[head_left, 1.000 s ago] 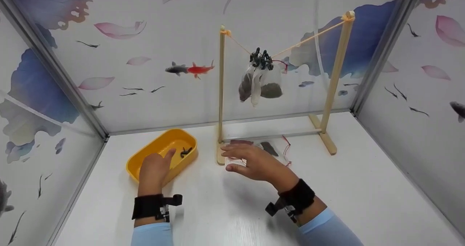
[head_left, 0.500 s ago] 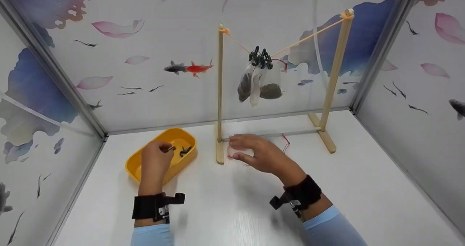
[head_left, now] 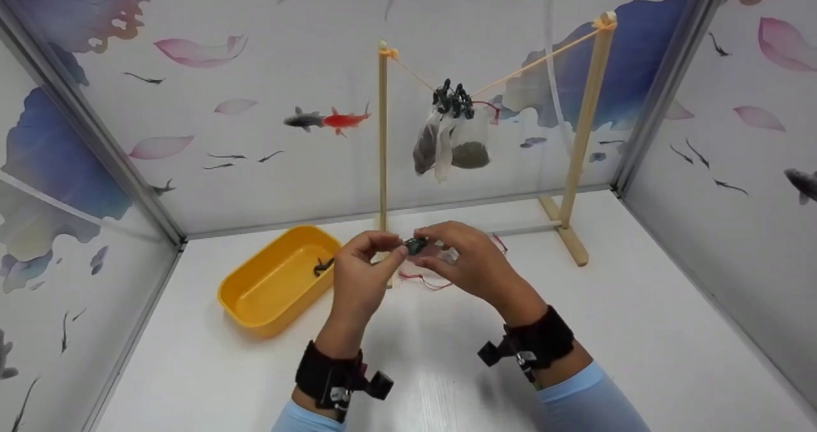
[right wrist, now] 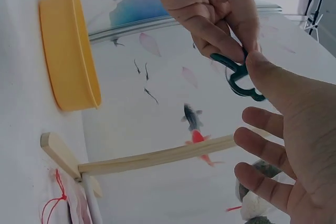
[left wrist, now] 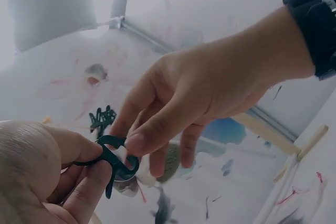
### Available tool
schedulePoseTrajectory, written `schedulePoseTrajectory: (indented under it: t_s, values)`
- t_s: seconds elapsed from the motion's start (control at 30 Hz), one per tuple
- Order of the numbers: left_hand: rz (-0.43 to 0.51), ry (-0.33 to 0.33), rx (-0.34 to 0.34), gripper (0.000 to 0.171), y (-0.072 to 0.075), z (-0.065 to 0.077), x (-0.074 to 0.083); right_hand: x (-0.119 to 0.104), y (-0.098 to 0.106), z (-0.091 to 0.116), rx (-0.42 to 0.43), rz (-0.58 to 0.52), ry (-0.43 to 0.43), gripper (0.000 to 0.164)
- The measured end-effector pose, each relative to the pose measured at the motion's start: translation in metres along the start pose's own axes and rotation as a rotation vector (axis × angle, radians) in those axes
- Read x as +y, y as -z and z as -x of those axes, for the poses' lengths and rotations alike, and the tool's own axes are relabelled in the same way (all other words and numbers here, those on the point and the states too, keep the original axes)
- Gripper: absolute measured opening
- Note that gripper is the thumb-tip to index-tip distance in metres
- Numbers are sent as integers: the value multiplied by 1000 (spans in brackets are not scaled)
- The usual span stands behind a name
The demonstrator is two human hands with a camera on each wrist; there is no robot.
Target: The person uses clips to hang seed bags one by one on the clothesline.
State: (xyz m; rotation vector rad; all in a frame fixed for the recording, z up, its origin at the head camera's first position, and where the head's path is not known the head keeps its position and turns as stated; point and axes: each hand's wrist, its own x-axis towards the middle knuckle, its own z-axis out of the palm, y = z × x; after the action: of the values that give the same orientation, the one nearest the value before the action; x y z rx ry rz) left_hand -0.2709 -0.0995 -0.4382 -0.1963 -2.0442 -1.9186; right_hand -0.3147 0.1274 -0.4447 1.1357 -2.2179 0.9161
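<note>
In the head view my left hand [head_left: 362, 277] and my right hand [head_left: 480, 267] meet in front of the wooden stand. Between them is a dark green plastic clip [head_left: 416, 246] with curved, hook-like arms. The left wrist view has my left thumb and fingers pinching one end of the clip [left wrist: 108, 156]. My right thumb and index finger pinch its other end, and the remaining right fingers are spread. Beyond the hands, several similar clips [head_left: 453, 102] hold small clear bags [head_left: 471, 156] with dark contents on the stand's orange cord [head_left: 536, 68].
A yellow tray [head_left: 239, 311] at the left holds a dark clip [head_left: 323, 266]. The wooden stand [head_left: 586, 126] rises at the back. Flat bags with red drawstrings [head_left: 424, 283] lie at its base, partly hidden by my right hand. Patterned walls surround the white table [head_left: 408, 368].
My left hand has taken a clip out of the yellow tray and moved right to meet the right hand. The right hand has stayed near the stand, its fingers now at the clip.
</note>
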Motion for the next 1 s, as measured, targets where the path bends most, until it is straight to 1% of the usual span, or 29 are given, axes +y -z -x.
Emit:
schedulePoseTrajectory:
  t_s: [0.1,0.2,0.27,0.33,0.4,0.47,0.53,0.6,0.7,0.77,0.9,1.0]
  values:
    - [37,-28,-32,14,-8,4,0,-2,1,-1,40,-41,24,27]
    - [31,-41,-38,19,-10,5,-1,-2,2,0,75,-86,7,20]
    - [12,-26,-47,27,-10,5,-2,-1,1,0,97,-149,-30,21]
    - [-1,4,-74,32,-11,5,-5,0,0,0,115,-225,-80,23]
    - [-18,32,-104,31,-12,6,-8,0,-1,-1,124,-310,-139,25]
    - [-17,44,-125,25,-15,6,-11,-1,-2,-1,120,-358,-193,24]
    - [-13,30,-120,19,-17,7,-12,-3,-2,-2,102,-351,-229,24]
    - [-7,3,-107,18,-20,9,-12,-4,-2,-3,86,-316,-241,25]
    - [6,-41,-88,18,-22,11,-13,-5,-1,-3,71,-252,-223,25]
    - [-1,-65,-89,19,-23,12,-15,-6,1,-3,51,-236,-197,27]
    - [-34,-94,-104,18,-20,13,-17,-5,6,-1,-42,-257,-180,30]
    - [-63,-95,-134,18,-18,12,-16,-6,11,0,-98,-256,-208,37]
